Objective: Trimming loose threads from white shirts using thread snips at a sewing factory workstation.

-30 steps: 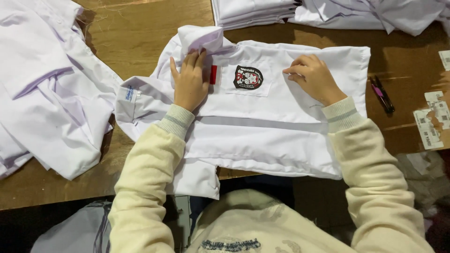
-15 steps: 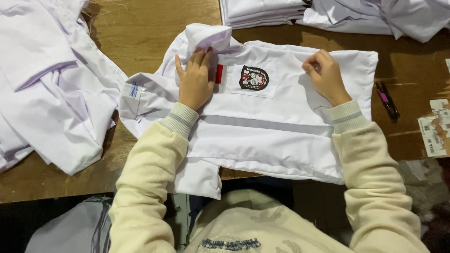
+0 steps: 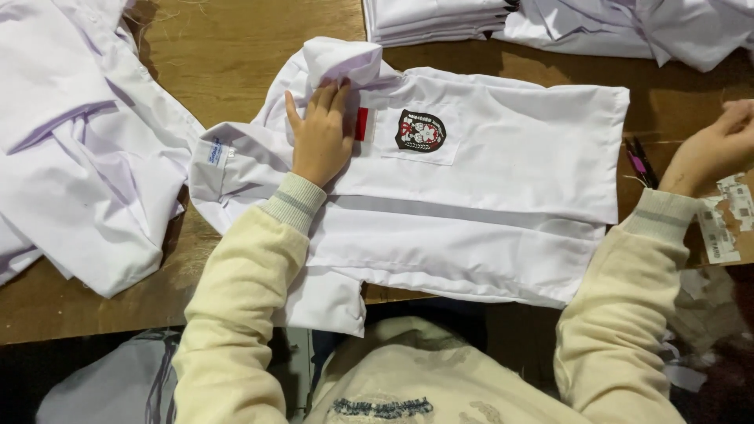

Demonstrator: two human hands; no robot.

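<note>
A white short-sleeved shirt (image 3: 487, 196) lies flat on the wooden table (image 3: 236, 55), collar to the left, with a dark round badge (image 3: 420, 131) on its chest pocket and a small red tag beside it. My left hand (image 3: 318, 137) presses flat on the shirt near the collar, fingers together. Off the shirt, my right hand (image 3: 711, 149) hovers at the right edge of the table, over paper labels (image 3: 726, 220); its fingers are partly cut off by the frame edge and I see nothing in them.
A loose heap of white shirts (image 3: 71, 149) lies at the left. A folded stack (image 3: 440, 20) and more white shirts (image 3: 628, 27) sit at the far edge. Two pens (image 3: 642, 161) lie right of the shirt.
My right hand has lifted off the shirt and moved right toward the paper labels. The left hand stays pressed near the collar.
</note>
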